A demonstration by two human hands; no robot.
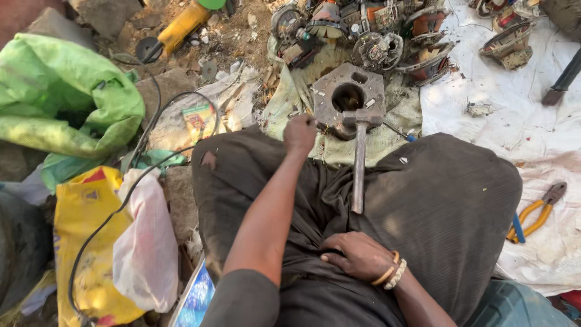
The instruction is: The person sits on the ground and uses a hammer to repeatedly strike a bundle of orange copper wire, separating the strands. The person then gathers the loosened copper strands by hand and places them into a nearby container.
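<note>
We see the metal block (349, 97) just right of our fisted left hand (301, 134); grip contents unclear. Looks heavy, rigid. Hammer (359, 151) rests against it; grab mid-handle. Right hand (357, 254) flat on lap, empty.

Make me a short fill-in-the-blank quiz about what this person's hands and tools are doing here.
1. The hammer lies with its handle across the person's ____.
2. The right hand wears beaded bands on its ____.
3. The left hand is closed into a ____ beside the metal block.
4. The pliers on the white cloth have ____ handles.

Missing words: lap; wrist; fist; yellow
</note>
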